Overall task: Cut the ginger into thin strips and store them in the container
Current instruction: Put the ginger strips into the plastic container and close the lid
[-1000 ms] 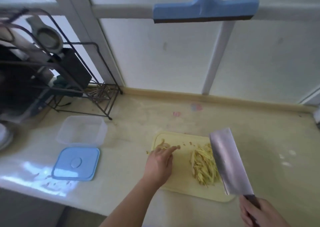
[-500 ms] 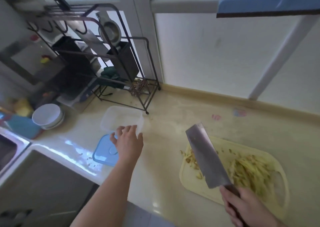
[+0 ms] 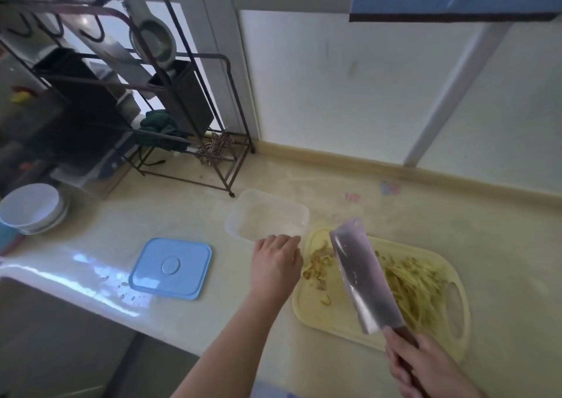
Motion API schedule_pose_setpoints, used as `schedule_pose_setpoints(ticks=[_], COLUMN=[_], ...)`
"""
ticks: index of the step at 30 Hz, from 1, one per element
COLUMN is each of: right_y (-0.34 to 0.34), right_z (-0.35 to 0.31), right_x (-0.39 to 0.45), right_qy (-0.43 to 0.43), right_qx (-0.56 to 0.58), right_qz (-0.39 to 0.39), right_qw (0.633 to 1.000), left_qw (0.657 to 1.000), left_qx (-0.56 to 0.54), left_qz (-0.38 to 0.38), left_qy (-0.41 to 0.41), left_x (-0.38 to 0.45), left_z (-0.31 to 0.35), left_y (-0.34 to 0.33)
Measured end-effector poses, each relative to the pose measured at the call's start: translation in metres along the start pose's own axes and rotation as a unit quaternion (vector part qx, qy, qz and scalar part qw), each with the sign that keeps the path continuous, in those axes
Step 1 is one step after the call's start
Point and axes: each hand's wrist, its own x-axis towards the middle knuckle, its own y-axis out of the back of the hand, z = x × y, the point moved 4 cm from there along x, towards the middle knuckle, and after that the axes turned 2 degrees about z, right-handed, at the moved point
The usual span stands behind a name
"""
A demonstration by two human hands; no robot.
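- The cutting looks done: a heap of ginger strips (image 3: 413, 285) lies on the right half of the yellow cutting board (image 3: 334, 318), with peel scraps (image 3: 316, 268) at the board's 9 o'clock edge.
- Storing is what remains. The clear container (image 3: 267, 216) stands open and looks empty, just off the board's 10 o'clock corner, touching or nearly touching it.
- The left hand (image 3: 275, 263) sits at the container's 6 o'clock rim, fingers curled down over or against it; whether they truly grip it I cannot tell.
- The right hand (image 3: 425, 364) is closed round the handle of the cleaver (image 3: 362, 279), whose blade hangs tilted above the board between scraps and strips.
- The blue lid (image 3: 171, 268) lies flat at the container's 8 o'clock, apart from it, to go on last.
- Around: a wire rack (image 3: 146, 99) at 11 o'clock, stacked white bowls (image 3: 32, 207) far at 9 o'clock, small crumbs near the lid.
- In the way, I judge: the scraps lie between strips and container and could get swept in with them.
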Motion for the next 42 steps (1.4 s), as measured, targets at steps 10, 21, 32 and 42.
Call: schedule_pose_setpoints(ticks=[10, 21, 32, 42], right_y=[0.066, 0.172, 0.190, 0.158], right_z=[0.011, 0.055, 0.070, 0.069], right_x=[-0.033, -0.052, -0.026, -0.011], right_qy=[0.055, 0.038, -0.013, -0.033], right_qx=[-0.029, 0.002, -0.018, -0.051], right_qz=[0.159, 0.271, 0.178, 0.088], right_qw=[0.985, 0.962, 0.984, 0.994], left_qw=[0.998, 0.983, 0.980, 0.980], left_qx=[-0.026, -0.157, -0.065, -0.096], left_qz=[0.052, -0.091, -0.188, -0.173], left_qy=[0.016, -0.038, 0.013, 0.018], left_x=[-0.002, -0.047, -0.032, -0.030], left_z=[0.035, 0.180, 0.197, 0.201], left_y=[-0.009, -0.087, -0.129, -0.132])
